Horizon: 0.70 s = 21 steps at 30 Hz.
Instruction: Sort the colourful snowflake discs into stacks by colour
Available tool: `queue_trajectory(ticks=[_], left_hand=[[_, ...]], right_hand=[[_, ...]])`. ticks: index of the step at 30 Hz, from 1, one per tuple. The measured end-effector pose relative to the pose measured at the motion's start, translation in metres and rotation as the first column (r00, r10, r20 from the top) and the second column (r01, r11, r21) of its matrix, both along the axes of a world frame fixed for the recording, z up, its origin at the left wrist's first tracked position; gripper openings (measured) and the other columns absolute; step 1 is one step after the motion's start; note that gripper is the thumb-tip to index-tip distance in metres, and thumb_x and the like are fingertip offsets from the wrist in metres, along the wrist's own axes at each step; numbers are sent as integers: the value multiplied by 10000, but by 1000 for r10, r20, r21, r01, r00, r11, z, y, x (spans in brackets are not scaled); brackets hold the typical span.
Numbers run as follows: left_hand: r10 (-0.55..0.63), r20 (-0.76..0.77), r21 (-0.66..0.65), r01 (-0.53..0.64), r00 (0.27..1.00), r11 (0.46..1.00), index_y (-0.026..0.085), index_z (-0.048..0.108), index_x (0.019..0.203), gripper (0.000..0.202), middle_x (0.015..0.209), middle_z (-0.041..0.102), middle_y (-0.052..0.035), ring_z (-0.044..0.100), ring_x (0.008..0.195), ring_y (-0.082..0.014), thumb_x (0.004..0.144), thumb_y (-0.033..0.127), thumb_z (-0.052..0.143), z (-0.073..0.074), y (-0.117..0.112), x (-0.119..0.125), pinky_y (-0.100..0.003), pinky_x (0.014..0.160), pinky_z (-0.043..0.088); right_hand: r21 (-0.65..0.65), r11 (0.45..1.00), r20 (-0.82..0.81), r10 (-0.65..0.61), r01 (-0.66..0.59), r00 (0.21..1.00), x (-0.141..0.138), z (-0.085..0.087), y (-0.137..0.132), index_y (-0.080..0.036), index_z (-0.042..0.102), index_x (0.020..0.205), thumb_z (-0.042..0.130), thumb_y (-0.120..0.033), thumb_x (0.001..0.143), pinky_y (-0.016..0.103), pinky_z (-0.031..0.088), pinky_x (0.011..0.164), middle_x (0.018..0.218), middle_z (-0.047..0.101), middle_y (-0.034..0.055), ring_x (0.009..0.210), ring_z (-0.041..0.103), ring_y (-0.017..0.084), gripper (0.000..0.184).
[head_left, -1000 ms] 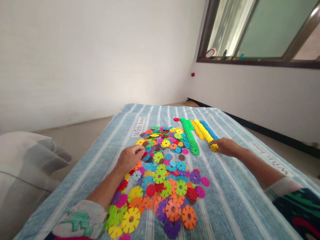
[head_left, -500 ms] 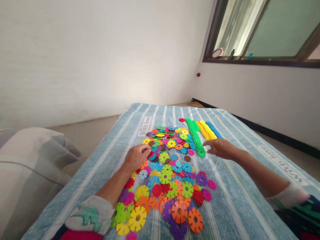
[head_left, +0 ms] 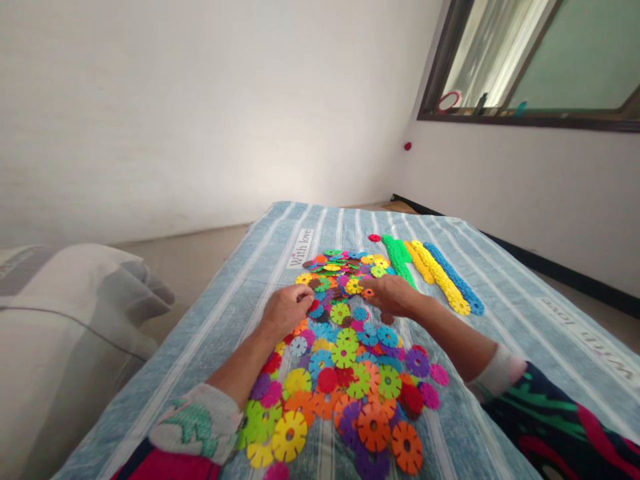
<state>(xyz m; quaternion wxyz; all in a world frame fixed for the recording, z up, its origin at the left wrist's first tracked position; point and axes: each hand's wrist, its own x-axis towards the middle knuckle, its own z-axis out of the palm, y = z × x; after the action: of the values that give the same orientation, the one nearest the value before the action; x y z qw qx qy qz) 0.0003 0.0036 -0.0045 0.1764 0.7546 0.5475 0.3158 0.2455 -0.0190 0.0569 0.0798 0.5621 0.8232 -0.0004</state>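
My left hand rests at the left edge of a heap of notched plastic discs, its fingers curled and pinched together. A bit of red disc shows at its fingertips; whether it is held, I cannot tell. My right hand reaches in from the right with fingers stretched over the heap, beside a yellow disc and an orange disc. Behind that hand lies a row of green discs, its near end partly hidden.
Rows of yellow discs and blue discs lie to the right, with a short orange-yellow row beside them. One red disc sits at the back. A striped cloth covers the table; pale fabric stands at left.
My right hand has moved left, from the near end of the green row to the disc heap. The yellow and blue rows are now uncovered. My left hand stays pinched at the heap's edge.
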Motion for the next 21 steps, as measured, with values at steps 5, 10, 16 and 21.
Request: queue_trajectory(ticks=[5, 10, 16, 21], left_hand=[[3, 0, -38, -3, 1000, 999, 194, 695, 742, 241, 727, 713, -5, 620, 659, -148, 727, 302, 480, 3, -3, 2, -243, 655, 446], [10, -4, -44, -10, 1000, 999, 193, 696, 751, 245, 714, 708, -4, 622, 657, -148, 728, 305, 479, 4, -3, 2, -243, 660, 444], [8, -5, -21, -8, 1000, 1000, 208, 706, 758, 252, 699, 709, 4, 626, 648, -153, 725, 323, 485, 2, -1, 1, -247, 656, 452], [9, -3, -10, -9, 1000, 1000, 222, 706, 756, 246, 702, 711, 11, 631, 667, -156, 726, 326, 485, 3, -2, 1, -246, 659, 457]], right_hand=[[17, 1000, 57, 1, -2, 998, -14, -3, 13, -186, 588, 1183, 492, -267, 923, 289, 455, 795, 1065, 679, 129, 994, 637, 231, 289], [33, 999, 99, 12, -15, 995, -18, -5, 17, -169, 606, 1145, 461, -272, 937, 314, 469, 825, 1065, 675, 148, 1017, 635, 242, 274], [68, 997, 115, 40, -48, 993, -22, -9, 18, -125, 628, 1072, 403, -244, 952, 337, 492, 750, 987, 689, 182, 942, 665, 274, 281], [79, 993, 112, 79, -88, 991, -20, -12, 20, -115, 637, 1039, 423, -216, 935, 330, 487, 705, 962, 694, 192, 904, 671, 284, 258]])
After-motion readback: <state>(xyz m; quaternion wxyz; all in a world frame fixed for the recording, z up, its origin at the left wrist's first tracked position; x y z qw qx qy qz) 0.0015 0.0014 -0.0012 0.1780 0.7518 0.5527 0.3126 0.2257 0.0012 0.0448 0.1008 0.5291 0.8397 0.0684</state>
